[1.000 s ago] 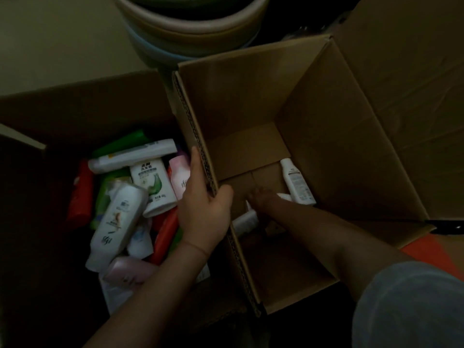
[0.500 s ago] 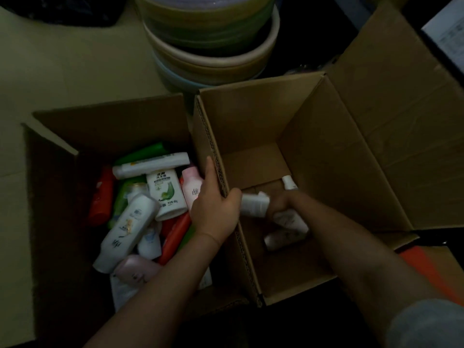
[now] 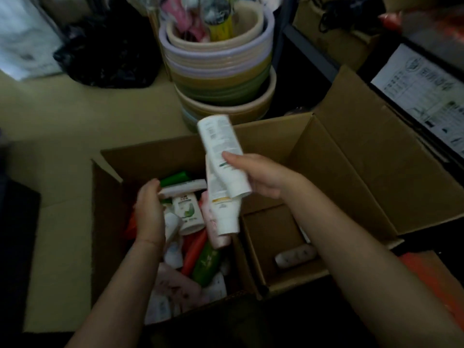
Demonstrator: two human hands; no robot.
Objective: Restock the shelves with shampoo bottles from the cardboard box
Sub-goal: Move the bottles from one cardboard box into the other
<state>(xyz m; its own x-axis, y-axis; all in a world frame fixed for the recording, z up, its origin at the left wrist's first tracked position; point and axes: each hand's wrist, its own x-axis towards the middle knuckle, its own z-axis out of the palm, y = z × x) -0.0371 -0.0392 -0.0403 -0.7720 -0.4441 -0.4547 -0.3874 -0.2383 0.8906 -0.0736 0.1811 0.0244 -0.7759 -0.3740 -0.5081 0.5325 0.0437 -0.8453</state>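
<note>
My right hand (image 3: 263,177) grips two white shampoo bottles together, one (image 3: 221,151) pointing up and the other (image 3: 223,214) hanging cap down, above the wall shared by two cardboard boxes. The left box (image 3: 150,154) is full of white, pink, green and red bottles. Inside the right box (image 3: 339,172) one pale bottle (image 3: 295,256) lies on the bottom. My left hand (image 3: 148,214) is over the left box, fingers curled at the end of a long white tube (image 3: 185,188). Whether it holds the tube is unclear.
A stack of plastic basins (image 3: 221,71) stands just behind the boxes. A black bag (image 3: 108,54) lies at the back left. A printed carton (image 3: 424,96) sits at the right, and something orange (image 3: 431,280) lies at the lower right.
My right hand has come up out of the right box with two white bottles. My left hand has left the box wall and moved over the left box. The view has tilted up.
</note>
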